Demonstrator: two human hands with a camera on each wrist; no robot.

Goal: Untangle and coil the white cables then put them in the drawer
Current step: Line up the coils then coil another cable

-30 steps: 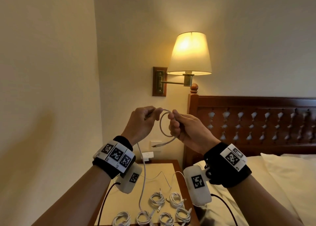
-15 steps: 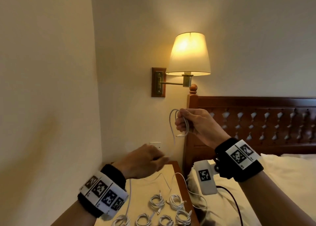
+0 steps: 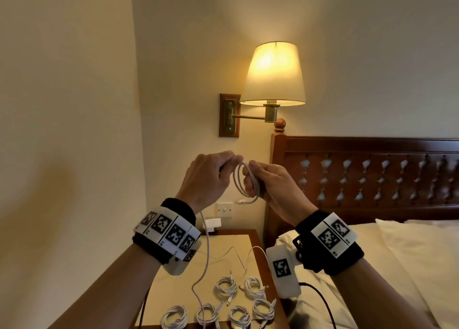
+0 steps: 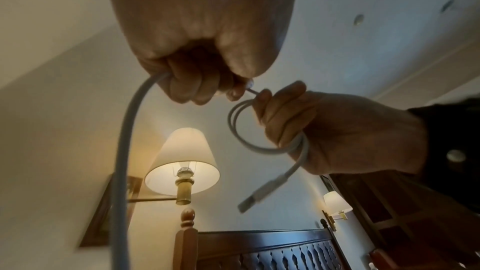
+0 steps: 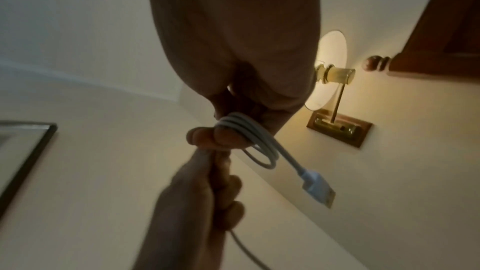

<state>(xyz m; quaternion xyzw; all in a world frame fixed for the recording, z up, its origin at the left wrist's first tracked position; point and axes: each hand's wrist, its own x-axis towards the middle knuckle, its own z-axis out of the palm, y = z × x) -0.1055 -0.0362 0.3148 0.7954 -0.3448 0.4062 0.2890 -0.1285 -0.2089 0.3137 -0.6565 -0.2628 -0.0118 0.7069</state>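
Observation:
Both hands are raised in front of the wall, close together. My right hand (image 3: pixel 258 179) grips a small coil of white cable (image 3: pixel 242 183) of a few loops, and its USB plug (image 5: pixel 318 188) hangs below the fingers. My left hand (image 3: pixel 218 169) pinches the same cable (image 4: pixel 130 130) just beside the coil; the free length runs through that fist and drops to the nightstand (image 3: pixel 173 286). Several coiled white cables (image 3: pixel 226 287) lie on the nightstand's near end. No drawer is in view.
A lit wall lamp (image 3: pixel 273 75) hangs above and behind the hands. The carved wooden headboard (image 3: pixel 372 174) and bed with pillow (image 3: pixel 409 254) fill the right side. A wall socket (image 3: pixel 224 209) and a white plug (image 3: pixel 212 223) sit behind the nightstand; one loose cable (image 3: pixel 233 251) trails across it.
My left hand, which was low over the nightstand, has risen back up to the right hand, bringing more cable with it. The coil in the right hand has gained a loop.

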